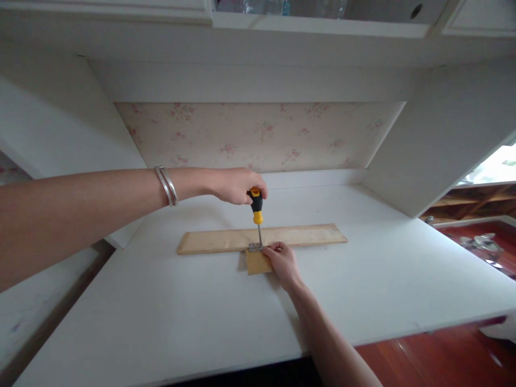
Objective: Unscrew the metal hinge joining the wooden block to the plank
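Observation:
A yellow-and-black screwdriver (257, 207) stands nearly upright in the grip of my left hand (237, 185), which wraps round the top of its handle. The shaft points down to the right end of a small metal hinge (255, 247). That hinge lies where a long pale wooden board (217, 239) meets a short wooden piece (257, 263) in front of it. My right hand (282, 262) is closed, thumb and fingertips pinched at the hinge's right end, beside the screwdriver tip. Whether a screw sits under the tip is too small to tell.
The boards lie on a white countertop (181, 317) between white side panels. A flowered back wall (242, 137) stands behind, and an overhead cabinet (322, 27) holds clear glassware. Past the right edge, a reddish floor (435, 355) shows below.

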### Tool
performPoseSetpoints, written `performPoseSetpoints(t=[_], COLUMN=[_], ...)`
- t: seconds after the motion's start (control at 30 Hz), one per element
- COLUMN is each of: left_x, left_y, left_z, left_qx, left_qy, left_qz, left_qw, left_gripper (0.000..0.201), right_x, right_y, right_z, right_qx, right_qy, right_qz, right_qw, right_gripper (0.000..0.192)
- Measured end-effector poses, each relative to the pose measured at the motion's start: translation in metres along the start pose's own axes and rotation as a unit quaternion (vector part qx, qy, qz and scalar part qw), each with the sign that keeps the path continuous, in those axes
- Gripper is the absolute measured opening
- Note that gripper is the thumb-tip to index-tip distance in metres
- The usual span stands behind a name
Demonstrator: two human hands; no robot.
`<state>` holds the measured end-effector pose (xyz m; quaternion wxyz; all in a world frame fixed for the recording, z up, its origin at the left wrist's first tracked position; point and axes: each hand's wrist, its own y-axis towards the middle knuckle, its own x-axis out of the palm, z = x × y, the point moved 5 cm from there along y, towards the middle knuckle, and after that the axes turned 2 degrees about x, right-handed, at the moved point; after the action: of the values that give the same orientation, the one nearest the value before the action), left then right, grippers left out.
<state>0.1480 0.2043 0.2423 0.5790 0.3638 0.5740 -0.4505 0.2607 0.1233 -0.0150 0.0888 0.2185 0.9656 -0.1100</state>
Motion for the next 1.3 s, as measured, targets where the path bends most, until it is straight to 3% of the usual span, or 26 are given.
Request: performPoseSetpoints(t=[0.33,0.6,0.73,0.83,0.97,1.07,1.17,1.3], left_x=[0.000,0.005,0.006,0.005,0.008,0.017,0.025,0.030], left_y=[-0.005,-0.001,0.001,-0.004,-0.009,-0.005,0.004,0.015], left_z=[0.000,-0.004,-0.006,-0.007,-0.025,-0.035,-0.037,-0.043], left_qx=[-0.084,-0.087,-0.065,-0.020,-0.038,-0.036,-0.012,0.003], left_qy=[0.045,0.001,0.038,0.130,0.220,0.249,0.265,0.243], left_qz=[0.000,-0.047,-0.018,0.012,0.020,0.011,0.022,0.010], left_qw=[0.996,0.995,0.997,0.991,0.975,0.968,0.964,0.970], left_gripper=[0.037,0.036,0.037,0.050,0.083,0.090,0.085,0.063], right_x=[0.000,0.000,0.001,0.001,0.001,0.002,0.002,0.002], right_y=[0.000,-0.002,-0.003,-0.002,0.002,0.003,0.003,0.003], right_z=[-0.001,-0.002,-0.005,-0.007,-0.004,-0.001,0.000,0.000], right_qx=[0.016,0.020,0.021,0.016,0.009,0.007,0.006,0.008], right_qy=[0.009,0.025,0.036,0.046,0.054,0.057,0.062,0.064], right_qz=[-0.007,-0.014,-0.022,-0.028,-0.032,-0.029,-0.027,-0.030], right_qw=[1.000,0.999,0.999,0.998,0.998,0.998,0.998,0.997], right_gripper=[0.025,0.025,0.025,0.025,0.025,0.026,0.027,0.027])
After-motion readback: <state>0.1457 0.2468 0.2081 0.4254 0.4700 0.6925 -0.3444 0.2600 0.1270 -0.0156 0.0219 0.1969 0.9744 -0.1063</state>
